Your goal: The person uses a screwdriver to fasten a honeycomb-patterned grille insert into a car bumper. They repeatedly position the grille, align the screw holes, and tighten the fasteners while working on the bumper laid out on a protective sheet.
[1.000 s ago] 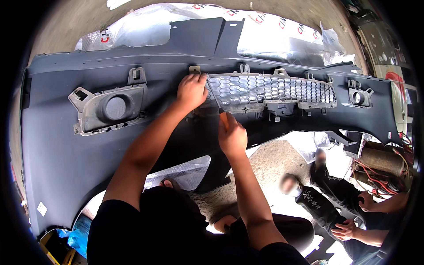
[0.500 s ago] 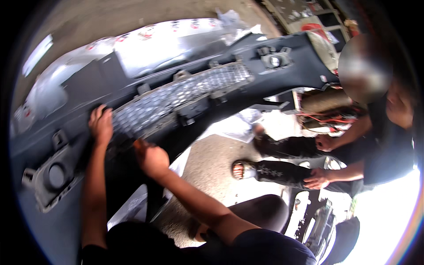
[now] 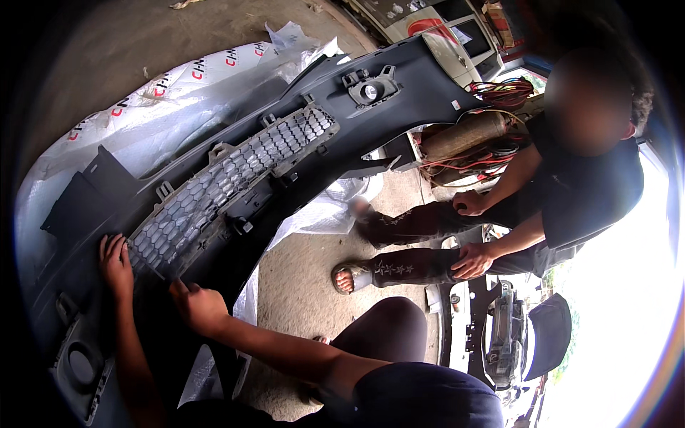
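A dark grey car bumper [image 3: 399,60] lies with its inner side up, stretching from the lower left to the top. Set into it is a honeycomb mesh grille [image 3: 214,189] with clip tabs along its edges. My left hand [image 3: 115,265] rests on the bumper at the grille's near end, fingers laid out over the edge. Just right of it, my right hand [image 3: 201,308] is closed by the grille's lower corner; whatever it grips is hidden. Round fog lamp housings sit at both ends, one near [image 3: 80,365] and one far [image 3: 371,89].
White printed wrapping [image 3: 178,89] lies under the bumper's far side. On the right another person [image 3: 585,185] faces the bumper, hands on knees. Behind are a gas cylinder [image 3: 467,135] and coiled hoses [image 3: 503,91]. A car with its hood raised [image 3: 549,335] stands at lower right.
The view has swung, so the bumper and both hands appear lower and further left. Both hands remain at the grille's near end. The other person's hands stay on the knees.
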`<state>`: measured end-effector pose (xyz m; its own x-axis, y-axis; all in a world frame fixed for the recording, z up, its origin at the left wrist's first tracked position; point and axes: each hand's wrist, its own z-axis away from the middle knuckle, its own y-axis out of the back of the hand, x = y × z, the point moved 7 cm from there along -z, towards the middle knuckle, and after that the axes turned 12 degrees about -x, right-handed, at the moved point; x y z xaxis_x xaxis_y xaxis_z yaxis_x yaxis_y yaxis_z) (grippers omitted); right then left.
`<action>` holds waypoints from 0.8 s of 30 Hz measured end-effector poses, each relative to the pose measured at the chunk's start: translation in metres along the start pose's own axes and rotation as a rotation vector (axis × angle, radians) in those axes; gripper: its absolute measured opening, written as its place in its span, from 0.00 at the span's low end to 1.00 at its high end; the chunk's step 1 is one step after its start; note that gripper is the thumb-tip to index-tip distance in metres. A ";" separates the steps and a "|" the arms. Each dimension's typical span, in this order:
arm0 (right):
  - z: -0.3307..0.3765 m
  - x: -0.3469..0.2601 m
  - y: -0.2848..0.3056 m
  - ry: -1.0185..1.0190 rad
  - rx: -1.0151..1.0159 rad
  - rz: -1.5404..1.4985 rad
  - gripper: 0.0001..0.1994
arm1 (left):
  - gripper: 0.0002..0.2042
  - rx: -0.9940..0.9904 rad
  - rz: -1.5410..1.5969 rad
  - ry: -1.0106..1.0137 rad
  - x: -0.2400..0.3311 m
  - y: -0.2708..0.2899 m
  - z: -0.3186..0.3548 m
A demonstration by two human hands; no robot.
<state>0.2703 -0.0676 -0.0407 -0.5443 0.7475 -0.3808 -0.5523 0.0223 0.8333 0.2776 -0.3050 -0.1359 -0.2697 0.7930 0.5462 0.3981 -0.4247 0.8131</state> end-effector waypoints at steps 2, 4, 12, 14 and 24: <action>0.000 -0.008 0.010 -0.026 -0.040 0.016 0.21 | 0.11 -0.010 0.000 -0.013 0.001 0.001 -0.003; -0.005 0.000 -0.005 -0.007 0.057 -0.002 0.22 | 0.11 -0.006 0.003 -0.019 0.003 -0.001 -0.005; -0.009 0.017 -0.063 -0.231 -0.590 -1.758 0.16 | 0.13 -0.017 0.018 -0.003 0.000 0.011 0.008; -0.009 0.023 -0.054 -0.228 -0.402 -1.494 0.14 | 0.13 -0.022 0.037 -0.008 0.011 0.013 0.008; 0.001 -0.013 0.005 0.104 0.350 -0.260 0.12 | 0.18 -0.019 0.035 -0.025 0.019 0.030 0.001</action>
<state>0.2752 -0.0761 -0.0309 -0.4857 0.6170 -0.6191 -0.4418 0.4379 0.7830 0.2854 -0.3025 -0.1012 -0.2334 0.7884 0.5692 0.3901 -0.4603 0.7975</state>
